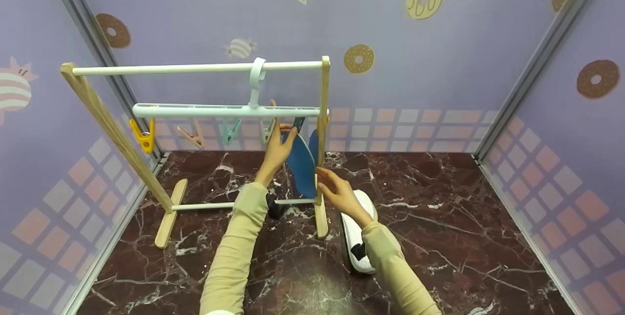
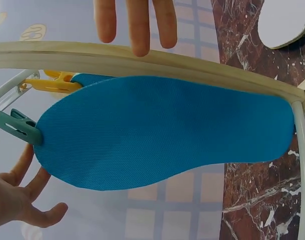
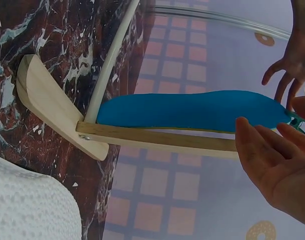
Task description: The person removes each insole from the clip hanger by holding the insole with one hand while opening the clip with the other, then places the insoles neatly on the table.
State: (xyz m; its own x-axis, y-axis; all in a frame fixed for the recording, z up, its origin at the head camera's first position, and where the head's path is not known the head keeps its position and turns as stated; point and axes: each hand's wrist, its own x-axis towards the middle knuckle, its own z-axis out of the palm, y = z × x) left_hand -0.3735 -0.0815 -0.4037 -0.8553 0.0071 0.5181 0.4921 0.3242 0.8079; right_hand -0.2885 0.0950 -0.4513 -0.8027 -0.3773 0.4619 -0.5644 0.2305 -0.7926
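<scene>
A blue insole (image 2: 162,132) hangs toe-end up from a dark green clothespin (image 2: 20,126), which bites its edge under the pale hanger bar (image 1: 205,111). My left hand (image 1: 280,149) is at this clothespin; thumb and finger appear to pinch its handles, partly out of frame in the left wrist view. The other left fingers spread beside the insole. My right hand (image 1: 339,195) is beside the wooden post (image 1: 322,149), holding nothing, fingers loosely extended. Behind the post, a second blue insole (image 1: 314,140) hangs from a yellow clothespin (image 2: 55,82), mostly hidden.
Yellow (image 1: 145,136), pink (image 1: 192,135), teal (image 1: 231,132) and pale (image 1: 267,130) clothespins hang along the bar. The hanger hooks over the rack's top rail (image 1: 166,68). A white oblong thing (image 1: 361,259) with a pebbled surface lies on the marbled floor (image 1: 454,237) under my right arm.
</scene>
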